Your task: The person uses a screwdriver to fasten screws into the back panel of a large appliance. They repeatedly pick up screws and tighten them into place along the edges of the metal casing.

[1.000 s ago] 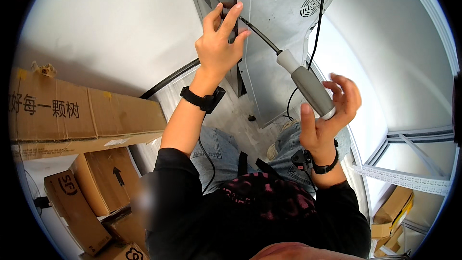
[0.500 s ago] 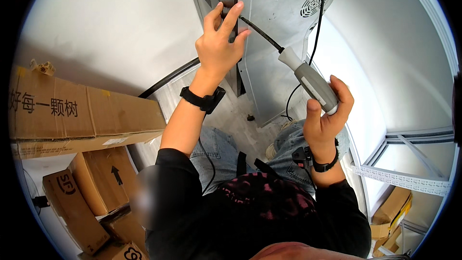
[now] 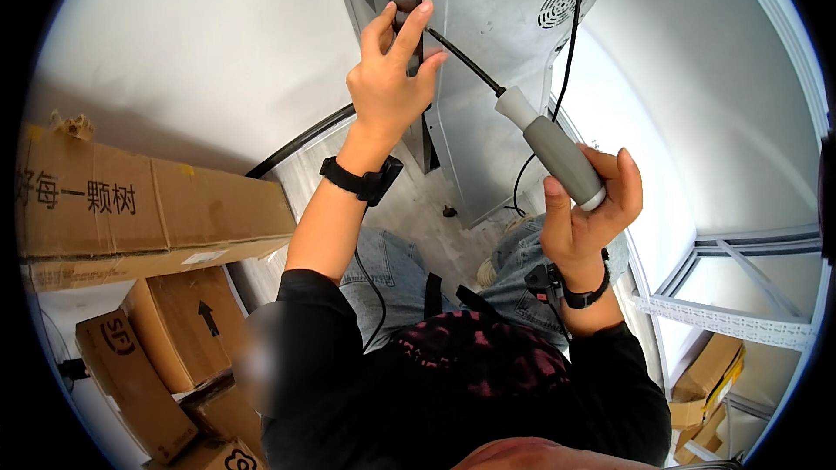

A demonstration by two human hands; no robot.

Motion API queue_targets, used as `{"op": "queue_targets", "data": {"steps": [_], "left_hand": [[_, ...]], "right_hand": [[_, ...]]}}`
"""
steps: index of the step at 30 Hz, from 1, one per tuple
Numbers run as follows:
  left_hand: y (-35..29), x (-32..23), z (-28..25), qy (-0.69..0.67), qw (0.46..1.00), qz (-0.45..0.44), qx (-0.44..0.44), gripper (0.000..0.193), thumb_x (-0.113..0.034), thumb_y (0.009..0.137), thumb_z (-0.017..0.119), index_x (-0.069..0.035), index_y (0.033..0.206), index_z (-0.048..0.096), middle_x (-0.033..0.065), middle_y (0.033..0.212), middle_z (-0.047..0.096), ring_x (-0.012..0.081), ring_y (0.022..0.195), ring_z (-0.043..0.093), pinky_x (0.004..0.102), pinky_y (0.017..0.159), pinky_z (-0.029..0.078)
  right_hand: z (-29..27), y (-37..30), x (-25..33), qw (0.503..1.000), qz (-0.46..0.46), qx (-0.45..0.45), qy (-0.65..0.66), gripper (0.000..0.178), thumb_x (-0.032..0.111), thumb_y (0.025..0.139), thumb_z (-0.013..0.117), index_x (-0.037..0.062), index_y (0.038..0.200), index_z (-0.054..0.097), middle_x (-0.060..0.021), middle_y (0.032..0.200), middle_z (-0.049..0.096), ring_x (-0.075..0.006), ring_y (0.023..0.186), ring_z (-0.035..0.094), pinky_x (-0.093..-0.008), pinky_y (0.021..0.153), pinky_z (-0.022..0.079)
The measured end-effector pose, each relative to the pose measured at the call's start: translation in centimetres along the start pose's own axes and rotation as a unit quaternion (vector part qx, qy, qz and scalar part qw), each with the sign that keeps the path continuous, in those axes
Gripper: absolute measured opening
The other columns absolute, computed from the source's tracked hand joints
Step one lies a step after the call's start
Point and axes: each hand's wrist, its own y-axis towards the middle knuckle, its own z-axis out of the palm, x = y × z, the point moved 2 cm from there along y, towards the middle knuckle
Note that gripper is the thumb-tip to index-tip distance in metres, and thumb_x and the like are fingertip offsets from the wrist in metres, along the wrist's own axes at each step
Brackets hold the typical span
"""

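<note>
A screwdriver [image 3: 562, 157] with a grey handle and long black shaft slants up and to the left. My right hand [image 3: 594, 233] is closed around the handle's butt end, thumb on one side and fingers on the other. The shaft's tip meets the front edge of a tall cabinet-like machine, beside its silver metal side panel [image 3: 475, 152]. My left hand [image 3: 383, 78] is at that edge with fingers spread, the index fingertip just above the shaft's tip. Part of its fingers lies behind the edge, and whatever the tip touches is too small to make out.
A black cable [image 3: 570, 52] runs down the panel past a round vent [image 3: 559, 7]. Cardboard boxes [image 3: 218, 200] are stacked at the left, and more boxes [image 3: 710, 370] sit under a white metal frame [image 3: 723, 324] at the lower right. A small dark piece [image 3: 449, 211] lies on the floor.
The screwdriver handle has turned, so its pale label no longer shows. My right fingers have shifted round the butt end. My left hand keeps its pose; the whole view has slid slightly.
</note>
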Motion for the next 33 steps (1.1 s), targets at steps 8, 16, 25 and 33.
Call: {"op": "queue_targets", "data": {"steps": [8,16,25,33], "left_hand": [[0.1,-0.1,-0.1,0.002,1.000,0.004,-0.002,0.073,-0.010,0.058,0.083,-0.018,0.125,0.056,0.0138,0.115,0.058,0.0219,0.090,0.065,0.0252,0.055,0.055],[0.1,0.0,0.0,0.007,1.000,0.009,-0.003,0.071,-0.012,0.059,0.084,-0.018,0.125,0.056,0.0142,0.116,0.057,0.0213,0.086,0.065,0.0249,0.055,0.054],[0.2,-0.2,-0.3,0.015,1.000,0.006,0.000,0.071,-0.014,0.060,0.084,-0.018,0.125,0.056,0.0145,0.117,0.057,0.0202,0.083,0.065,0.0247,0.054,0.054],[0.1,-0.2,-0.1,0.021,1.000,0.008,-0.003,0.070,-0.018,0.061,0.084,-0.018,0.125,0.056,0.0141,0.117,0.057,0.0201,0.083,0.065,0.0244,0.053,0.054]], "right_hand": [[0.2,1.1,-0.3,0.997,-0.077,-0.025,0.010,0.061,0.027,0.084,0.069,-0.0021,0.128,0.039,-0.0124,0.086,0.057,-0.0238,0.079,0.057,-0.0313,0.072,0.047],[-0.3,2.0,-0.1,0.999,-0.040,-0.008,-0.011,0.055,0.029,0.077,0.076,-0.0020,0.114,0.050,-0.0118,0.089,0.061,-0.0187,0.069,0.059,-0.0265,0.062,0.047],[-0.9,1.4,0.0,0.997,0.065,0.014,-0.028,0.040,0.024,0.078,0.076,-0.0013,0.103,0.056,-0.0138,0.085,0.065,-0.0181,0.070,0.064,-0.0256,0.065,0.050],[-0.9,0.7,-1.5,0.985,0.149,-0.043,0.073,0.036,0.023,0.082,0.073,-0.0011,0.100,0.055,-0.0083,0.079,0.064,-0.0110,0.060,0.059,-0.0216,0.057,0.047]]}}
